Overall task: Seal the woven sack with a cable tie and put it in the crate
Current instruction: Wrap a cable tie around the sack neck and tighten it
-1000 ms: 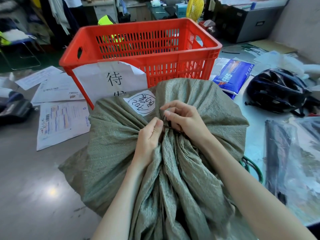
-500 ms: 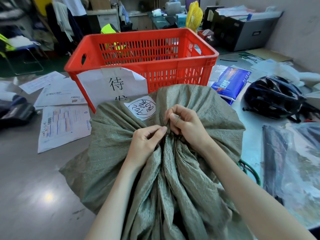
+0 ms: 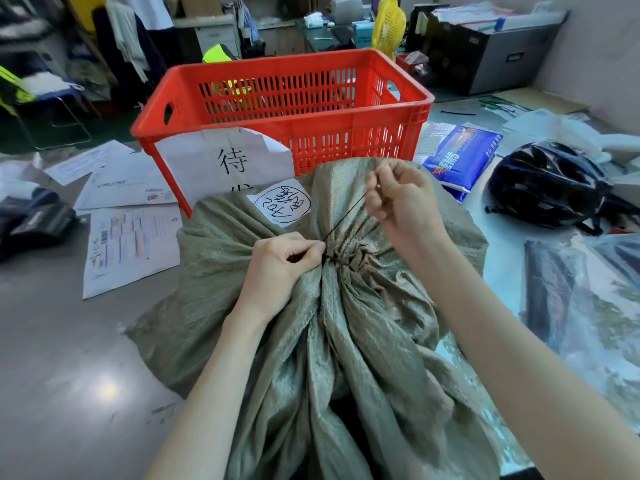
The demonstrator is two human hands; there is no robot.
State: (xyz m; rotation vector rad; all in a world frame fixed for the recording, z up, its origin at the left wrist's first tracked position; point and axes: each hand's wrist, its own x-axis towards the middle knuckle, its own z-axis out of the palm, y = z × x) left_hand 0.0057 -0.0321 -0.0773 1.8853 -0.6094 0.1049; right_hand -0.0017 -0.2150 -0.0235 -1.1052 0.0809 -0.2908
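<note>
While both hands pinch the cable tie (image 3: 343, 220) around the sack (image 3: 363, 323) neck, the crate (image 3: 284, 129) stands beyond

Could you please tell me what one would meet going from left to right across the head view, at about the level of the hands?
Printed sheet → left hand → cable tie → right hand → black helmet.

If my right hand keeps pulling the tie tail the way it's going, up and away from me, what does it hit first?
Probably the red crate: its near wall stands just beyond the right hand, which pinches the cable tie above the sack. Depth is unclear.
</note>
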